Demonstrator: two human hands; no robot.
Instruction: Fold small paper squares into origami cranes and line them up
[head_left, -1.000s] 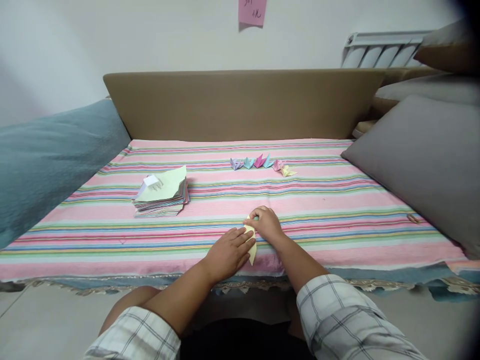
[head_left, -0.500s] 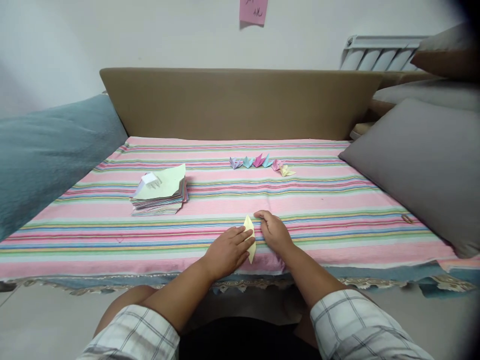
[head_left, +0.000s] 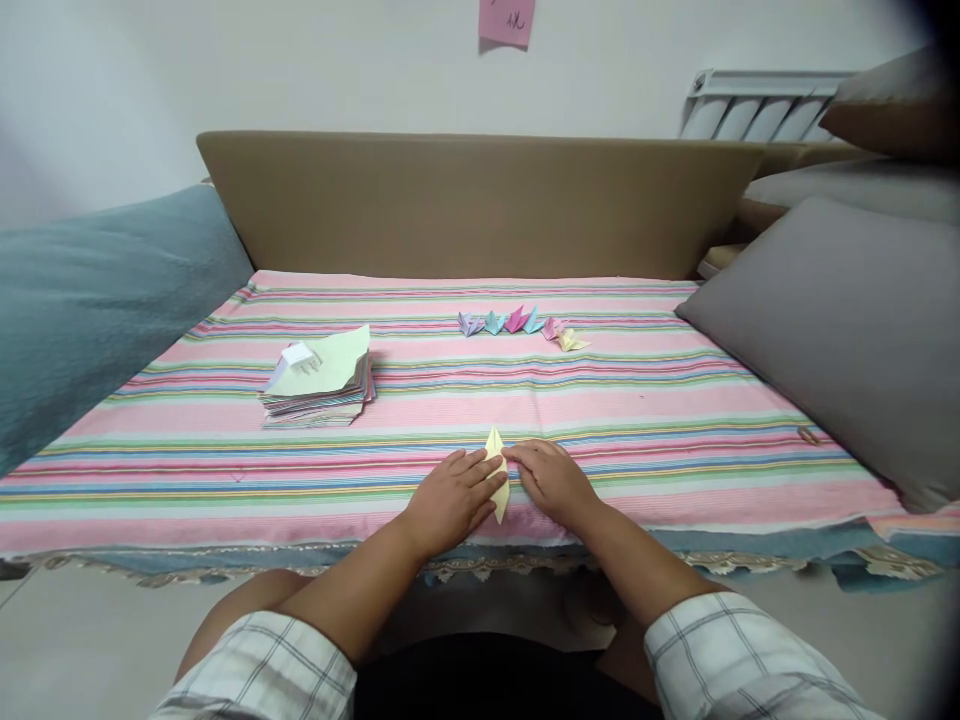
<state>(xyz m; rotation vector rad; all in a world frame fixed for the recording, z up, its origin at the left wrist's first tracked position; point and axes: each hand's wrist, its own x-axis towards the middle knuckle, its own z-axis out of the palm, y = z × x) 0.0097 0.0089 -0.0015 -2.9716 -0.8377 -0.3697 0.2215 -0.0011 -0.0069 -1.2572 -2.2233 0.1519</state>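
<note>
A pale yellow sheet folded into a narrow pointed diamond point(head_left: 494, 441) lies upright-lengthwise on the striped cloth near its front edge. My left hand point(head_left: 452, 500) rests flat across its middle, fingers stretched and holding it down. From the other side, my right hand point(head_left: 556, 484) touches the right edge of the folded paper with its index fingertip. The thumb of that hand is apart from the index, and its other fingers are partly curled under. Both pointed ends of the paper show beyond my left fingers; its middle is covered.
A stack of coloured paper point(head_left: 319, 395) with a small white object point(head_left: 300, 355) on top stands to the left. Farther back sit several folded paper cranes point(head_left: 516, 320) in a row. A grey cushion point(head_left: 832, 330) borders the right, a blue-green cushion point(head_left: 120, 290) the left.
My right hand let go of the paper's upper tip, drew off to the right, then came back to touch its right edge. My left hand has stayed on the paper.
</note>
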